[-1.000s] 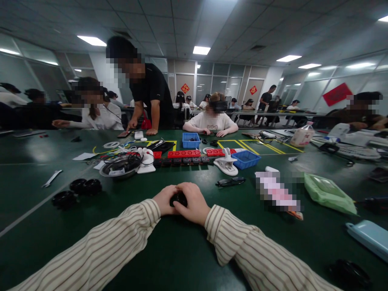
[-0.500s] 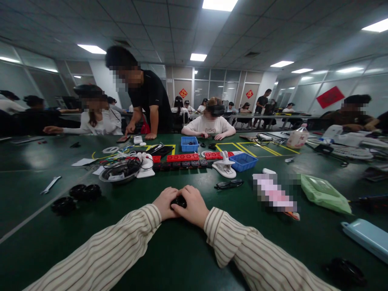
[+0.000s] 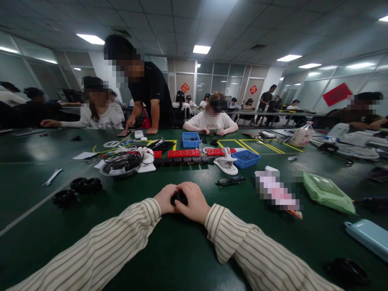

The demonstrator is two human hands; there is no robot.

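Note:
Between my two hands, at the middle of the near table, is a glossy black round part (image 3: 179, 198). My left hand (image 3: 165, 199) is wrapped round its left side, and my right hand (image 3: 193, 202) curls over its right side and top. The two hands touch at the far side, so much of the part is covered. Similar black round parts stand to the left: a single one (image 3: 64, 198) and a touching pair (image 3: 86, 185). Another black round part (image 3: 347, 271) lies at the lower right.
Beyond my hands are dark glasses (image 3: 230, 181), a white clip stand (image 3: 226, 163), red and black power strips (image 3: 184, 153), blue bins (image 3: 245, 159) and a metal bowl of cables (image 3: 120, 171). At right lie a green packet (image 3: 328, 193) and a light-blue case (image 3: 368, 238). Several people sit or stand beyond.
The view has shifted slightly. My hands stay closed round the black part, with small shifts of the fingers; more of its top shows dark now.

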